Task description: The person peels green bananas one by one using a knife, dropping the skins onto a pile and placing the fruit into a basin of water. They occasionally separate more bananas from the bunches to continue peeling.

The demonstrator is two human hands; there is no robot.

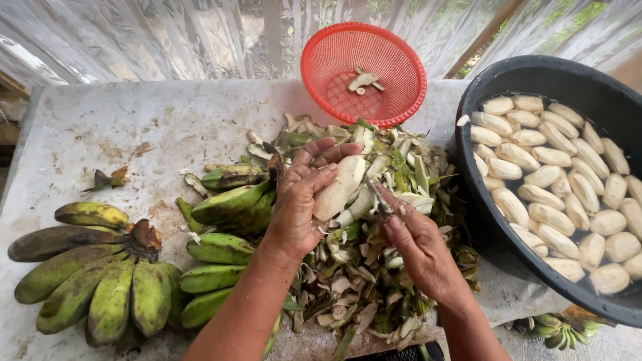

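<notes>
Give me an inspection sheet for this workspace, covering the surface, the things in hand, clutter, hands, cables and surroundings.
Surface: pale stained table, dirty.
Job's things: peeled banana in the left hand; small knife in the right hand.
Clutter: peel heap; green banana bunches; red basket holding scraps.
Grippers: both hands bare, closed on their items.
Cables: nothing seen.
Surroundings: black tub of water with peeled bananas; netting behind.

both forearms are bare, with no sleeves in view. the left hand and right hand wear no gloves, rings or watch.
</notes>
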